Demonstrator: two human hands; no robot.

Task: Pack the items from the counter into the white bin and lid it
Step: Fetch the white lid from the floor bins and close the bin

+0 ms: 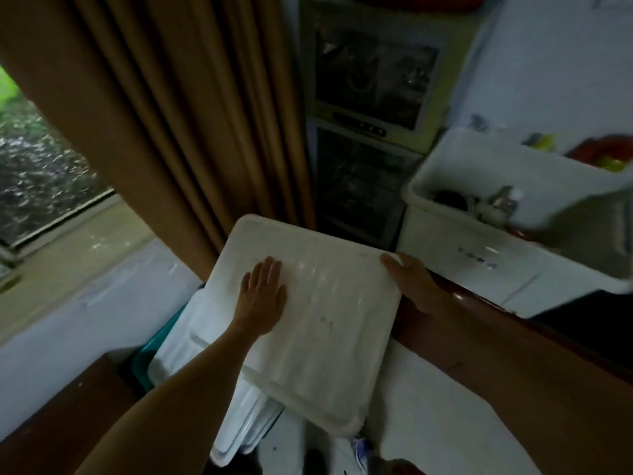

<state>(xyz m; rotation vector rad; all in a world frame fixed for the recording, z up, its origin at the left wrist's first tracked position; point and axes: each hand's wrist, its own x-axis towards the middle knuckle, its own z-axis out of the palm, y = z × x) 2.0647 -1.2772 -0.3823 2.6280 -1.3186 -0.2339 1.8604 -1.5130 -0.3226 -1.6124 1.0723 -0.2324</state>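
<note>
Head view: we counted one lid [329,320], one white bin [479,269] — left hand [262,298] lay flat on the lid, right hand [411,282] gripped its edge.

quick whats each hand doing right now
left hand: open, fingers flat on top of the white lid.
right hand: grips the lid's right edge, thumb on top.
</note>
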